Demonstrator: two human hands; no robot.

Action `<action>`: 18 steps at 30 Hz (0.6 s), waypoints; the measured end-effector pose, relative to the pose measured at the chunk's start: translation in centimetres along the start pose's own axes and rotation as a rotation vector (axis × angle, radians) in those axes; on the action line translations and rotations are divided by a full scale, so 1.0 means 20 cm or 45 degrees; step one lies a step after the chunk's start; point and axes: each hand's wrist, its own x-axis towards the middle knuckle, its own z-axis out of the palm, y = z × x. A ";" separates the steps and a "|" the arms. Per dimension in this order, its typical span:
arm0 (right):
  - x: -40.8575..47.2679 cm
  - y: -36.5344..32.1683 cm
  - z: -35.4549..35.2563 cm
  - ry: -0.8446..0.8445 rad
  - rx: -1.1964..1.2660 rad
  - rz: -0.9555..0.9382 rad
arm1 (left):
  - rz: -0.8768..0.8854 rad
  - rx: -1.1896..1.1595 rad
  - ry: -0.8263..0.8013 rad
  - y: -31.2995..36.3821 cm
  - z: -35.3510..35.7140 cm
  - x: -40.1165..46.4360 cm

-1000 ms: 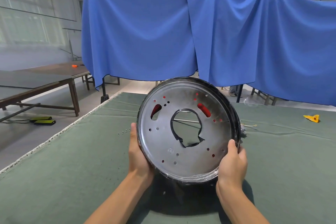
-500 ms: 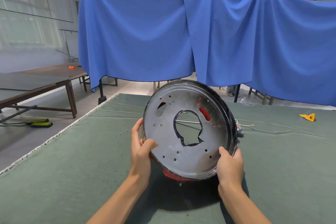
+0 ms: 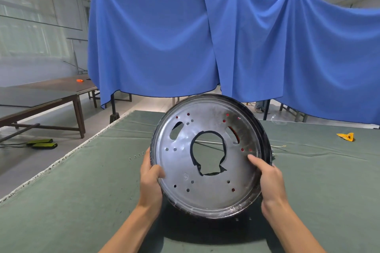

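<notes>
While the metal disc (image 3: 178,170) is held tilted over the desk (image 3: 82,191), with the left grip (image 3: 152,178) and right grip (image 3: 269,178) each clasped on its lower rim, thumbs on the face, rotate it evenly, one grip at a time, to prevent slipping.

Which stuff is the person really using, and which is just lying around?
In use: metal disc, gripped at its rim by the left hand and the right hand.

Lying about: yellow scrap, small metal bits and thin rod on the green table cover; orange thing on the far table; black-and-green pads on the floor.
</notes>
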 end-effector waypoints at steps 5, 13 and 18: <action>0.02 0.00 0.00 -0.061 0.008 -0.016 | 0.063 0.140 0.006 0.09 0.00 0.00; 0.06 0.07 -0.02 0.015 -0.148 -0.148 | 0.166 0.264 -0.010 0.11 0.00 0.02; 0.06 0.10 -0.02 0.158 -0.277 -0.232 | 0.196 0.219 0.036 0.15 0.00 0.02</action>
